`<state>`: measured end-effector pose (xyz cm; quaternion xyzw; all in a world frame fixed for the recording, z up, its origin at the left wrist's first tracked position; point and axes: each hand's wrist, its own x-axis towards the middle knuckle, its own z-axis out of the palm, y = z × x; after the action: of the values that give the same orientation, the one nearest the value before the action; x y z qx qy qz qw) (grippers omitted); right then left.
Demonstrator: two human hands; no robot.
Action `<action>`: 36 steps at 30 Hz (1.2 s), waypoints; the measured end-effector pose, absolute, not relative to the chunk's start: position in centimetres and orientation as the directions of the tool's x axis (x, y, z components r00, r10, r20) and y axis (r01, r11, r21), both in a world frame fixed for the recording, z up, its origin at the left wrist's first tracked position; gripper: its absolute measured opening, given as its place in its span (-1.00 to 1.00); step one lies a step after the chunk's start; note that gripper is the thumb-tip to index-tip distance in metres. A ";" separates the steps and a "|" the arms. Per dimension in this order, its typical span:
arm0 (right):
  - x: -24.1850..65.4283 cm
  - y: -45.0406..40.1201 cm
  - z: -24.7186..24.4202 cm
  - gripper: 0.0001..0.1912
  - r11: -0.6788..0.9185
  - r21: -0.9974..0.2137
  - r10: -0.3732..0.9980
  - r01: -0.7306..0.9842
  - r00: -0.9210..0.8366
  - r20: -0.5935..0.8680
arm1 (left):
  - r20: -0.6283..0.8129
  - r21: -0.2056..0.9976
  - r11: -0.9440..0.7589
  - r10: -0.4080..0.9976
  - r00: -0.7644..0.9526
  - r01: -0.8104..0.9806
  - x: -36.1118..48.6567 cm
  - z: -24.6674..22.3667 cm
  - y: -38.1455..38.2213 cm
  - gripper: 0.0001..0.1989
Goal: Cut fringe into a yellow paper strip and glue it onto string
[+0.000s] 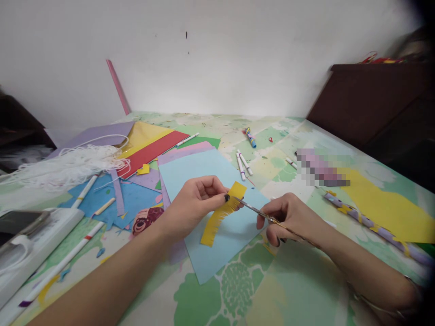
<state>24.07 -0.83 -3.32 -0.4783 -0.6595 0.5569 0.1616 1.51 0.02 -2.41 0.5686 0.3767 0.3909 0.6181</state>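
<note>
My left hand [200,199] pinches a yellow paper strip [217,222] near its upper end. A row of fine cuts makes a fringe along the strip's right edge. My right hand [288,219] is closed around a pair of scissors [258,212], whose blades reach left to the strip's fringed edge near the left fingertips. Some of the handles are hidden by the fingers. Under both hands lies a light blue paper sheet [207,267], resting partly on purple and pink sheets.
White cord [68,160] lies tangled at left, near red paper [152,154] and blue paper [125,192]. A white power strip [61,231] sits front left. Markers [240,166] lie behind the hands. At right are yellow paper [390,203] and a purple wrapped stick [374,226].
</note>
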 end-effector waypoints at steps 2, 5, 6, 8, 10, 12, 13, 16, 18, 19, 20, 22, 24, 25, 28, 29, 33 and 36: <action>24.1 -0.8 -3.4 -0.82 -0.074 -0.902 0.813 0.424 -0.499 -0.301 | -0.018 0.994 0.059 0.908 0.418 -0.087 1.5 -2.3 0.0 -0.87; 24.1 -0.8 -3.3 -0.82 -0.075 -0.912 0.819 0.404 -0.497 -0.288 | -0.018 0.989 0.078 0.911 0.412 -0.129 1.6 -2.2 0.0 -0.87; 24.2 -0.8 -3.3 -0.82 -0.075 -0.912 0.820 0.403 -0.496 -0.287 | -0.020 0.987 0.083 0.912 0.410 -0.136 1.6 -2.2 -0.1 -0.86; 24.2 -0.8 -3.3 -0.83 -0.069 -0.909 0.821 0.410 -0.495 -0.285 | -0.025 0.987 0.086 0.914 0.405 -0.134 1.6 -2.2 -0.1 -0.86; 24.1 -0.9 -3.1 -0.85 -0.067 -0.906 0.817 0.418 -0.498 -0.290 | -0.023 0.991 0.074 0.915 0.402 -0.112 1.6 -2.2 -0.1 -0.86; 23.9 -1.0 -2.8 -0.87 -0.084 -0.902 0.812 0.424 -0.495 -0.309 | -0.016 0.994 0.058 0.912 0.409 -0.090 1.6 -2.3 0.0 -0.86; 23.9 -1.1 -2.6 -0.88 -0.095 -0.900 0.810 0.425 -0.492 -0.318 | -0.014 0.995 0.052 0.911 0.412 -0.082 1.6 -2.3 0.0 -0.86; 23.7 -1.2 -2.4 -0.92 -0.109 -0.898 0.815 0.426 -0.479 -0.326 | -0.015 0.996 0.051 0.912 0.410 -0.078 1.6 -2.4 0.0 -0.86; 23.8 -1.1 -2.5 -0.92 -0.095 -0.898 0.818 0.429 -0.481 -0.316 | -0.018 0.995 0.055 0.913 0.408 -0.080 1.7 -2.4 0.0 -0.86; 23.8 -1.1 -2.7 -0.91 -0.090 -0.898 0.817 0.431 -0.483 -0.314 | -0.020 0.995 0.057 0.913 0.407 -0.079 1.7 -2.4 0.0 -0.86; 23.9 -1.0 -2.8 -0.91 -0.087 -0.899 0.816 0.430 -0.487 -0.312 | -0.023 0.996 0.058 0.914 0.404 -0.075 1.7 -2.4 0.0 -0.86; 24.0 -1.0 -2.9 -0.90 -0.079 -0.901 0.817 0.427 -0.491 -0.304 | -0.024 0.997 0.053 0.917 0.398 -0.063 1.7 -2.4 0.0 -0.86; 24.0 -1.0 -3.0 -0.89 -0.076 -0.903 0.819 0.423 -0.490 -0.298 | -0.024 0.997 0.049 0.917 0.398 -0.051 1.6 -2.5 0.0 -0.87; 24.0 -1.0 -2.9 -0.89 -0.076 -0.904 0.818 0.421 -0.492 -0.298 | -0.025 0.998 0.048 0.916 0.400 -0.048 1.6 -2.5 0.0 -0.87; 24.0 -0.9 -3.0 -0.88 -0.079 -0.902 0.811 0.424 -0.499 -0.305 | -0.028 0.998 0.047 0.918 0.395 -0.037 1.6 -2.5 0.1 -0.86; 24.0 -0.8 -3.1 -0.88 -0.072 -0.902 0.810 0.427 -0.502 -0.302 | -0.029 0.998 0.046 0.920 0.391 -0.035 1.6 -2.5 0.1 -0.86; 24.2 -0.7 -3.4 -0.88 -0.046 -0.895 0.814 0.444 -0.503 -0.291 | -0.025 0.998 0.045 0.921 0.389 -0.041 1.6 -2.6 0.1 -0.86; 24.3 -0.7 -3.5 -0.89 -0.059 -0.894 0.814 0.445 -0.497 -0.301 | -0.023 0.998 0.045 0.917 0.399 -0.047 1.6 -2.6 0.1 -0.86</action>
<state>24.28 -0.67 -3.47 -0.4729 -0.6654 0.5530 0.1665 1.56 0.08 -2.61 0.5685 0.3824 0.3927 0.6136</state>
